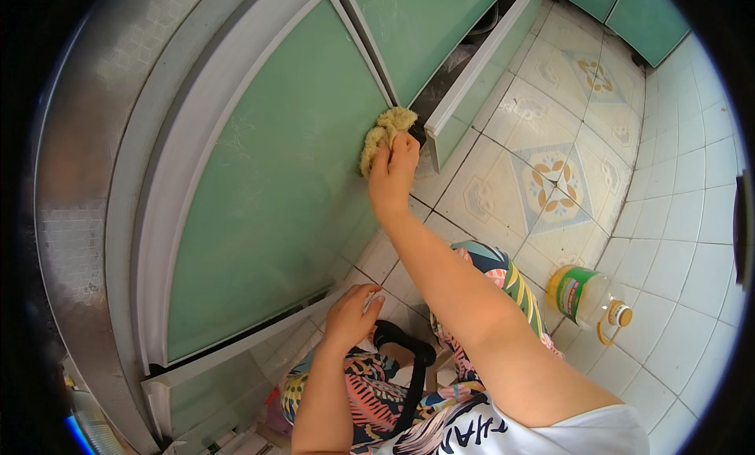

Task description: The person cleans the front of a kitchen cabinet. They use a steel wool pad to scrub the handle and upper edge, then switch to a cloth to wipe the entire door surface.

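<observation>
My right hand (pixel 396 170) grips a crumpled yellowish cloth (pixel 389 130) and presses it on the lower right corner of a green glass cabinet door (pixel 277 178) with a pale metal frame. Beside the cloth, a low drawer (pixel 472 65) stands pulled out, with dark and clear things inside that I cannot make out. My left hand (pixel 353 314) hangs above my knee near the door's bottom edge, fingers loosely apart, with nothing in it. Another low drawer (pixel 206 366) juts out below the door, at the lower left.
A clear bottle with a green label and yellow liquid (pixel 581 296) stands on the tiled floor (pixel 483 189) at my right, by the white tiled wall (pixel 678 248). A metal counter edge (pixel 76 160) curves along the left. More green cabinets (pixel 643 18) are at the top right.
</observation>
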Available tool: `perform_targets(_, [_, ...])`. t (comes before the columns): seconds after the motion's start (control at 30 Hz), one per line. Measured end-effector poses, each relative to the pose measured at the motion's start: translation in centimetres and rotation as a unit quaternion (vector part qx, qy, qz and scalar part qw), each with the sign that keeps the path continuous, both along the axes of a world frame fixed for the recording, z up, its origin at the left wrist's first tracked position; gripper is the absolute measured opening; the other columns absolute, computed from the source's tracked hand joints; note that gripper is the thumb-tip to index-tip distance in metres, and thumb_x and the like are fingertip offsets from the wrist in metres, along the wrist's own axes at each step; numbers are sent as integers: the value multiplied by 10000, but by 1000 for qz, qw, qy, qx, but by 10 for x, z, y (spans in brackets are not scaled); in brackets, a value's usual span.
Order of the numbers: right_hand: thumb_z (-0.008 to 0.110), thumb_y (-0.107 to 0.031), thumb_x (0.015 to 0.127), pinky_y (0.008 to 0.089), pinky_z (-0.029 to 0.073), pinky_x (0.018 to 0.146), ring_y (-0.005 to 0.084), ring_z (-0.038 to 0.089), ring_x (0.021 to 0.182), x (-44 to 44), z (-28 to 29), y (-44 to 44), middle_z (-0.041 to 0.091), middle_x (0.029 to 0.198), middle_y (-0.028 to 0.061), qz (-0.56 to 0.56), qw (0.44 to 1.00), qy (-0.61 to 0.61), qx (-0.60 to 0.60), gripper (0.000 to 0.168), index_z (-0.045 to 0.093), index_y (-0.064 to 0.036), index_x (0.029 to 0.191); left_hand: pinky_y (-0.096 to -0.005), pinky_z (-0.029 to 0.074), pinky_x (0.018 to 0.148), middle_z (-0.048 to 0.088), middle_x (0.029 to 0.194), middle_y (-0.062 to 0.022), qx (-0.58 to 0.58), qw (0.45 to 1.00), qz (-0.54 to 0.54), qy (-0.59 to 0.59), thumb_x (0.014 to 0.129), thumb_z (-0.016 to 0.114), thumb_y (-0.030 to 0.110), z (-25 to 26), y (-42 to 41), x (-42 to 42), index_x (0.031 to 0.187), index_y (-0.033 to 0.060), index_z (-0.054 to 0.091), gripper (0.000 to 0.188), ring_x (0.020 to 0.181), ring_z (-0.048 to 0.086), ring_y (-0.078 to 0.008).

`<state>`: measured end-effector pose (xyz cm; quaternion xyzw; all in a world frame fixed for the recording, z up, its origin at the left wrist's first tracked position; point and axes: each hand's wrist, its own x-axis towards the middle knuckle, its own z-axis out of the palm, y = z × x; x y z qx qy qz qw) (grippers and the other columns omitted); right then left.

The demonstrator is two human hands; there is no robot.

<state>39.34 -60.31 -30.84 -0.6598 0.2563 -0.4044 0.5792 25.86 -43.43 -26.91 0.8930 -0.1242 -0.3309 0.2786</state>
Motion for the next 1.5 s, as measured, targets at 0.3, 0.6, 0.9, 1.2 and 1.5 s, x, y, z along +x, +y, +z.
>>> perform_targets(0.3, [582, 93, 709, 454, 392, 954, 381, 458, 1150, 6, 117, -22, 488, 1292, 147, 5, 954, -215, -208, 477, 552, -6, 1175, -363, 484, 790, 626, 1117, -134, 19, 1000, -19, -2, 925, 549, 272, 2, -3, -7, 1153, 90, 602, 297, 994, 610, -288])
perform_targets(0.6, [484, 53, 849, 424, 359, 1026, 434, 430, 1215, -3, 27, 1, 425, 1353, 243, 18, 997, -70, -40, 372, 488, 35, 1221, -359, 490, 776, 621, 1139, -130, -10, 998, -32, -50, 914, 559, 263, -6, -3, -3, 1170, 85, 604, 314, 1016, 608, -286])
perform_targets(0.9, [508, 67, 815, 434, 359, 1018, 459, 411, 1213, 5, 92, -16, 437, 1323, 276, 67, 974, -172, -134, 378, 492, 48, 1192, -356, 486, 819, 625, 1124, -136, -1, 998, -40, -45, 913, 563, 280, -4, -2, -5, 1170, 76, 604, 331, 1037, 605, -291])
perform_targets(1.2, [500, 24, 844, 477, 372, 982, 479, 420, 1178, 8, 12, -12, 455, 1294, 287, 7, 999, 10, -46, 284, 499, 60, 1126, -358, 467, 869, 621, 1136, -138, -2, 998, -35, -53, 915, 560, 289, -8, 4, -5, 1193, 85, 594, 347, 1066, 592, -298])
perform_targets(1.5, [498, 48, 820, 464, 402, 952, 471, 459, 1155, 5, 73, -30, 476, 1273, 284, 61, 978, -122, -158, 217, 506, 50, 1036, -358, 470, 857, 614, 1138, -143, 5, 997, -58, -45, 911, 562, 273, -1, -7, -3, 1188, 76, 595, 342, 1042, 594, -286])
